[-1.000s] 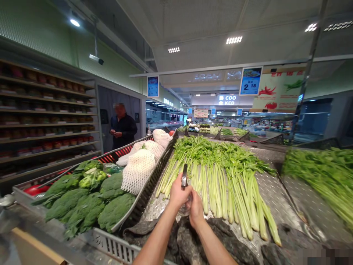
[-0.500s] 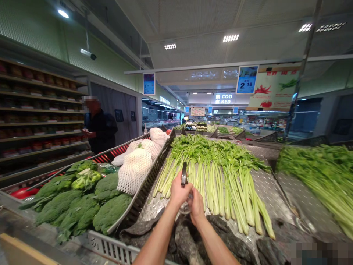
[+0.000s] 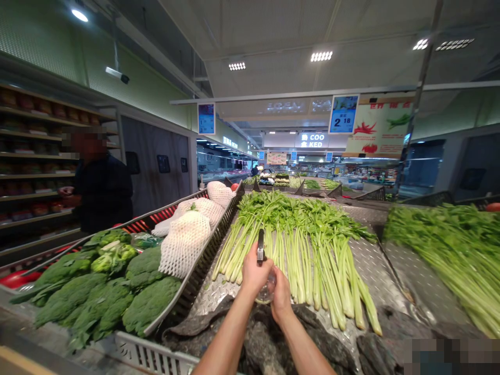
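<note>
Both my hands meet low in the middle of the view over a produce stand. My left hand (image 3: 253,273) is closed round a small clear bottle (image 3: 266,291) whose dark spray head (image 3: 260,245) sticks up above my fingers. My right hand (image 3: 280,294) cups the same bottle from the right side and below. Just beyond my hands lies a wide row of green celery stalks (image 3: 308,245) on a ridged metal tray (image 3: 371,265). Dark wet cloth (image 3: 269,338) lies under my forearms.
A black crate (image 3: 207,260) on the left holds broccoli heads (image 3: 101,291) and net-wrapped produce (image 3: 183,242). More greens (image 3: 449,245) lie at the right. A person in dark clothes (image 3: 99,190) stands by shelves (image 3: 31,156) at the left. Price signs (image 3: 344,114) hang overhead.
The view has shifted to the right, so the person at the left now appears nearer the frame edge and closer. My hands keep the same hold on the bottle.
</note>
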Motion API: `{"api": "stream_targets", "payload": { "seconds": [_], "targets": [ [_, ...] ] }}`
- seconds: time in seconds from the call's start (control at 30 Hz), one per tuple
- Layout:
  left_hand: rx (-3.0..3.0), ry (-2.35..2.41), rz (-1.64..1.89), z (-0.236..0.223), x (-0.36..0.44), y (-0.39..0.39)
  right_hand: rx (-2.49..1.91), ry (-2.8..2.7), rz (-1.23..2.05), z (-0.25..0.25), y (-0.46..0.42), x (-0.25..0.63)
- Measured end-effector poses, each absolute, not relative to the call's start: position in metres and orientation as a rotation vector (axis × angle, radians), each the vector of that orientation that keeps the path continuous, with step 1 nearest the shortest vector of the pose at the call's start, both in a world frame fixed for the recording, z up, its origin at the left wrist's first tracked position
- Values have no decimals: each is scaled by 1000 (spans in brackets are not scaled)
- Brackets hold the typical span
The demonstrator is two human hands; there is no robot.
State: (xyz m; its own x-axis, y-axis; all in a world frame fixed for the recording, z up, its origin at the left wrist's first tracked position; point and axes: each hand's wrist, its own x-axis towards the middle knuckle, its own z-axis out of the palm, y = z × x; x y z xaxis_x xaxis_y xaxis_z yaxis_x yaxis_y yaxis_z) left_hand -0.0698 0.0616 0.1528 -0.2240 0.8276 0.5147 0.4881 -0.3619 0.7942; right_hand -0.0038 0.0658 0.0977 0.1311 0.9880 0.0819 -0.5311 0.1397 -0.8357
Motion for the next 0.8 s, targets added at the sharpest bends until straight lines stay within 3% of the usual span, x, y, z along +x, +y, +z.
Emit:
{"api": "stream_targets", "payload": {
  "seconds": [0.6, 0.8],
  "targets": [
    [1695, 1533, 1572, 161, -49, 80, -795, -759, 1172, 104, 71, 13],
    [1689, 1442, 1579, 167, -40, 80, -798, -922, 973, 100, 71, 25]
  ]
}}
